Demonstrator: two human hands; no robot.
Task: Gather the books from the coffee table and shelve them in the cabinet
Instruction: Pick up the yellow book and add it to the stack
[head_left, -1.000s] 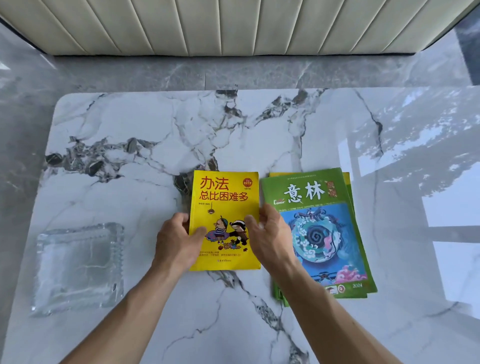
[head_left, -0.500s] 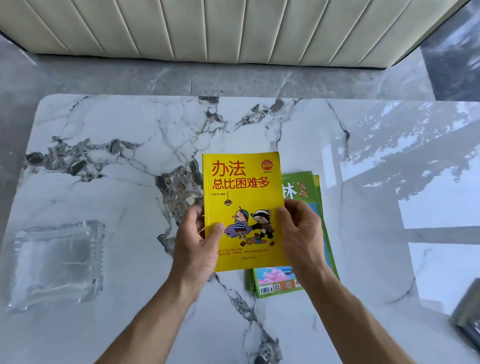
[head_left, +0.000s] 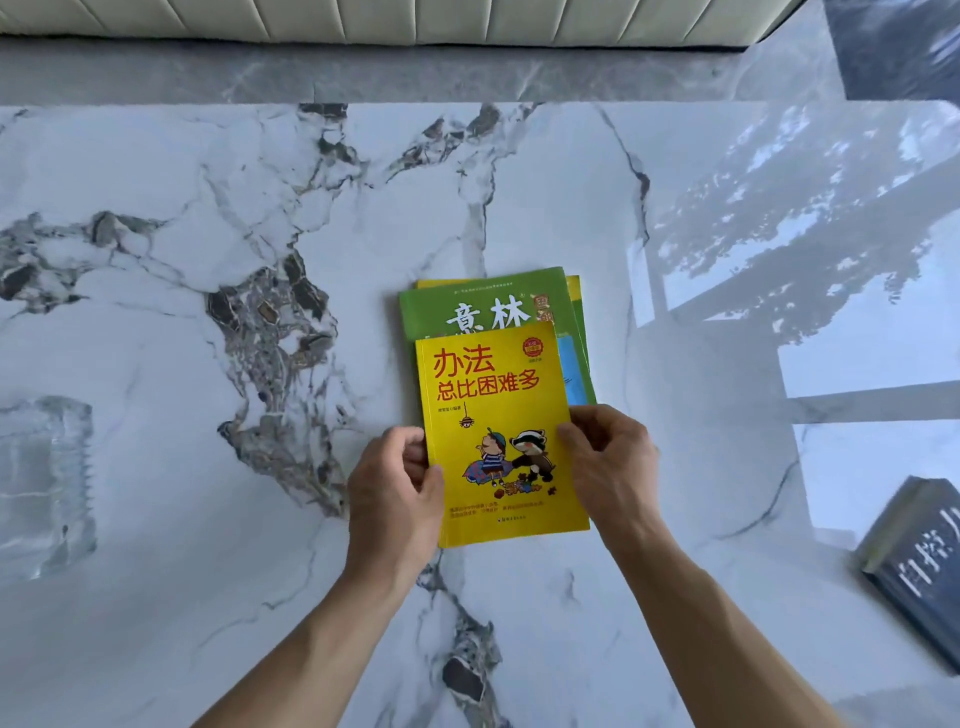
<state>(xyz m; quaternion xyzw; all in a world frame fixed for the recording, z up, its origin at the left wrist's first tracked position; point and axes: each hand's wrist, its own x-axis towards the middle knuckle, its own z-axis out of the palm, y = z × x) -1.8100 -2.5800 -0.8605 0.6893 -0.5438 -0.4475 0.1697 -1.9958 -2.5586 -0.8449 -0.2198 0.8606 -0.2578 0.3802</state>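
Note:
A yellow book (head_left: 493, 395) with red lettering and a cartoon cover sits over a green magazine (head_left: 467, 301), which lies on another yellow-edged one on the marble coffee table (head_left: 208, 519). My left hand (head_left: 395, 493) grips the yellow book's left edge, thumb on the cover. My right hand (head_left: 608, 467) holds its right edge. A thick dark grey book (head_left: 914, 566) lies flat at the table's right side. Most of the green magazine is hidden under the yellow book.
A clear glass tray (head_left: 44, 483) rests at the table's left edge. A cream ribbed sofa base (head_left: 415, 21) runs along the far side, across a strip of grey floor (head_left: 363, 73). Window reflections cover the table's right part.
Both hands carried the yellow book rightward from its spot beside the green magazines and brought it over them. The view shifted right, revealing the dark grey book.

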